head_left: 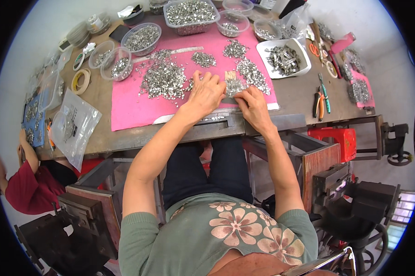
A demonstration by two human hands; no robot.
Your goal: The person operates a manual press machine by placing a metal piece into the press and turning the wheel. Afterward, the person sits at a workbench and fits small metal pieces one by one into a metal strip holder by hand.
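Note:
Small silvery metal pieces lie in heaps on a pink mat (124,106) in front of me. The largest heap (164,80) is left of my left hand (206,95). That hand rests with bent fingers on the mat, its fingertips beside a small block of silvery pieces (235,86) with a beige strip at its far end. My right hand (255,106) pinches at the block's near right edge. What the fingertips of either hand hold is too small to make out. Another heap of metal pieces (253,76) lies just beyond my right hand.
Plastic tubs (191,31) of metal pieces line the back. A white tray (304,69) stands right, near pliers (318,102) and tweezers (325,92). Left are tape (80,82) and a clear bag (81,122). A metal ledge (216,126) edges the bench. Another person (35,188) sits far left.

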